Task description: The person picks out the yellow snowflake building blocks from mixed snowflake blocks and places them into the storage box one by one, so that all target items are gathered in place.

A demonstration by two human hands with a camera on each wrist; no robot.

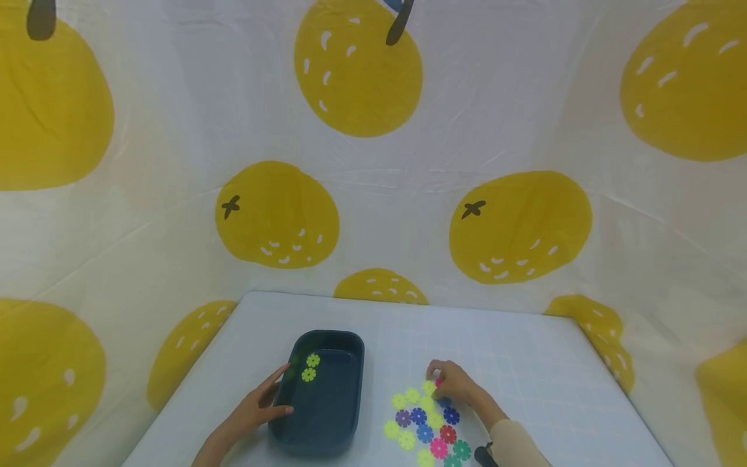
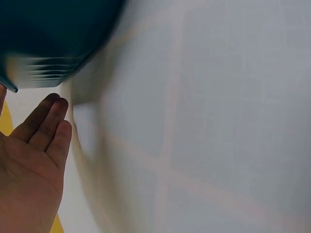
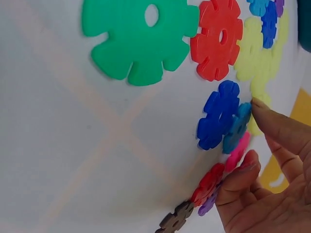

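A dark teal tray (image 1: 321, 415) stands left of the middle, with two yellow-green flower-shaped discs (image 1: 309, 375) inside. My left hand (image 1: 253, 407) is at its left side, thumb over the rim; in the left wrist view, three fingers (image 2: 51, 124) extend nearly straight beneath the tray's side. My right hand (image 1: 458, 384) reaches over the far end of a spread of coloured flower discs (image 1: 425, 433). Its thumb and fingers are bent but apart in the right wrist view, near a light blue disc (image 3: 237, 128) and a pink disc (image 3: 238, 151). No disc is visibly pinched.
Yellow-green, blue, purple, red, pink and green discs lie to the right of the tray, some overlapping. A brown disc (image 3: 176, 218) lies near the fingers. A white sheet with printed yellow fruit (image 1: 393, 220) hangs behind and beside the white table (image 1: 543, 363).
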